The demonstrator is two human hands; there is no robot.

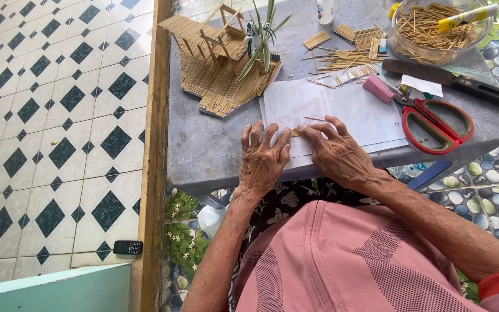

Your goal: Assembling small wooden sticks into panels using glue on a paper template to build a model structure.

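The white paper sheet (342,110) lies on the grey table (203,144), and all other places here are told from that sheet.

At the near edge of the sheet, both hands press on a small row of thin sticks (294,132). The left hand (263,159) lies flat with its fingers spread, and its fingertips touch the left end of the row. The right hand (337,151) lies flat too, and its fingertips (307,130) pinch and hold down the right end. Neither hand is closed in a fist; both are open and pushing down on the sticks.

To do this step well, I think the sticks should be kept side by side with no gaps. The press should be soft, since sticks this thin likely snap or jump out of line. The ends should be lined up evenly, and the paper should not slide.

Behind the sheet, to the left, stands a little stick house (222,55) with a small green plant (261,34). Behind the sheet, loose stick bundles (347,55) lie about. To the right of the sheet are red scissors (437,121), a pink block (379,88) and a black-handled knife (463,85). Far behind on the right is a clear bowl (402,46) full of sticks.
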